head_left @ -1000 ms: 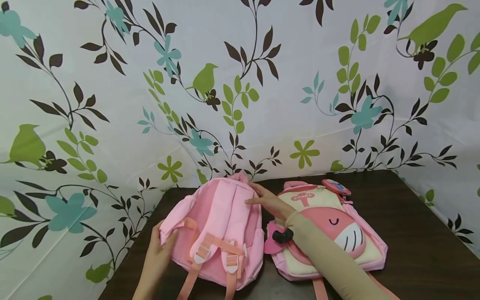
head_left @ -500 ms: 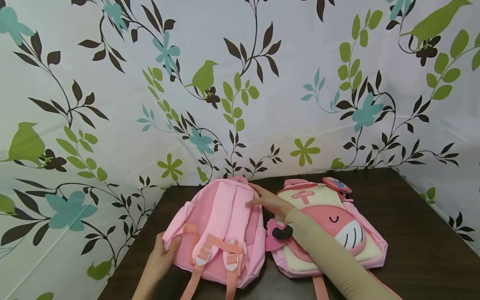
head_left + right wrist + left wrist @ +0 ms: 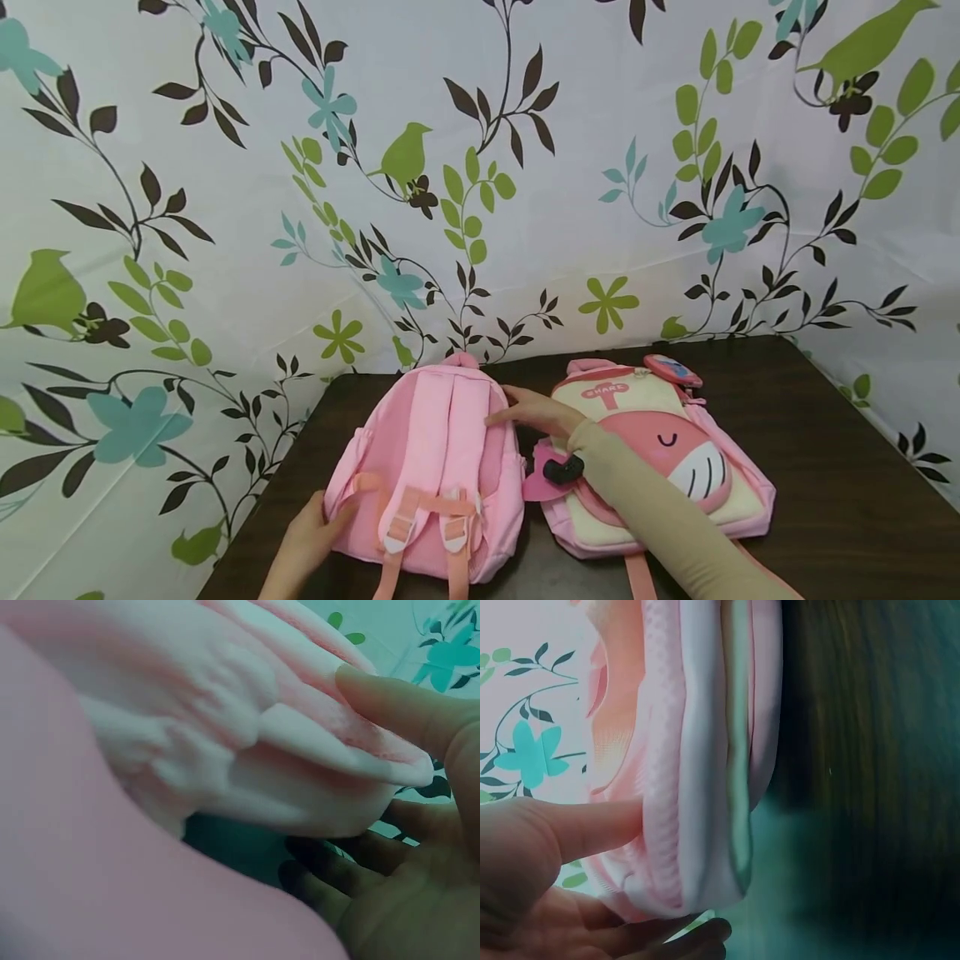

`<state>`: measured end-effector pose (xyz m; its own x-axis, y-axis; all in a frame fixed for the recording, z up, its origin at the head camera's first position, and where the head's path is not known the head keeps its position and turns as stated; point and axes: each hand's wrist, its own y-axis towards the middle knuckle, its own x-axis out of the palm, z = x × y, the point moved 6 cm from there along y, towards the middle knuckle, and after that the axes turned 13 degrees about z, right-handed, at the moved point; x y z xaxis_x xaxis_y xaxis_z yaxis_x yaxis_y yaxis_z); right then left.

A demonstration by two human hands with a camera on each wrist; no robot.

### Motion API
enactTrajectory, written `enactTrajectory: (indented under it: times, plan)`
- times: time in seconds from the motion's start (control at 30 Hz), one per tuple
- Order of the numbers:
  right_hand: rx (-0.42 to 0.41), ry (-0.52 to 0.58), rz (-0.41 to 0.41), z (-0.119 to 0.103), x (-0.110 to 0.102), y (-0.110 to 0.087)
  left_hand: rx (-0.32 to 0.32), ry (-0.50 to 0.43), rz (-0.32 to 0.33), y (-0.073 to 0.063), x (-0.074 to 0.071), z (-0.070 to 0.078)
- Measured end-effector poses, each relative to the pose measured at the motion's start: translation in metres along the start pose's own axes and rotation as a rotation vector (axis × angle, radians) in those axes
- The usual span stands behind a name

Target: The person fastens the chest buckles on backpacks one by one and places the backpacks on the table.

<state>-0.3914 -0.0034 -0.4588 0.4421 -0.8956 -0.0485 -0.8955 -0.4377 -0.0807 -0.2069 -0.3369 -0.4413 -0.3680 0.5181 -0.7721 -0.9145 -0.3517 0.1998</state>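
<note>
A pink children's backpack (image 3: 431,425) lies with its padded shoulder straps facing up, orange webbing and white buckles near its lower end. My left hand (image 3: 306,537) grips its lower left corner. In the left wrist view the thumb presses the mesh back panel while the left fingers (image 3: 697,941) reach round below the bag (image 3: 705,787). My right hand (image 3: 536,412) holds the upper right edge, thumb by the strap. In the right wrist view the right fingers (image 3: 330,862) curl behind the pink fabric (image 3: 315,742), partly hidden by it.
To the right lies a second backpack (image 3: 607,400), cream and pink with a shark face; my right forearm (image 3: 645,500) crosses over it. A small pouch (image 3: 672,370) hangs at its top. The dark table (image 3: 847,500) ends at a leaf-patterned curtain (image 3: 525,250).
The pink backpack has turned more upright and settled slightly lower, its top handle shifting left. Both hands have moved with it, the left a little lower.
</note>
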Motion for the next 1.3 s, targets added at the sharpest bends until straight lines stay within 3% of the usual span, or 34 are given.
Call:
enactTrajectory:
  times: [0.23, 0.53, 0.67, 0.87, 0.97, 1.07, 1.13, 1.3]
  plan:
    - [-0.016, -0.144, -0.006, -0.004, 0.010, -0.004, -0.015, 0.070, -0.046, -0.005, -0.006, -0.008]
    - [-0.223, -0.524, 0.059, -0.026, 0.015, -0.016, 0.029, 0.095, -0.072, -0.005, -0.010, -0.002]
    - [-0.282, -0.645, 0.097, -0.035, 0.018, -0.027, 0.159, 0.069, -0.005, -0.007, -0.016, 0.015]
    - [-0.465, -0.624, 0.157, -0.056, 0.029, -0.055, 0.424, 0.055, 0.204, -0.015, -0.019, 0.055]
    - [-0.489, -0.618, 0.153, -0.059, 0.036, -0.069, 0.532, 0.014, 0.243, -0.020, -0.012, 0.073]
    - [-0.469, -0.635, 0.108, -0.056, 0.045, -0.082, 0.625, -0.029, 0.182, -0.029, -0.002, 0.087]
    - [-0.455, -0.656, 0.073, -0.052, 0.052, -0.090, 0.657, -0.079, 0.076, -0.035, 0.007, 0.092]
    - [-0.460, -0.728, -0.036, -0.037, 0.069, -0.106, 0.644, -0.058, -0.187, -0.046, 0.034, 0.090]
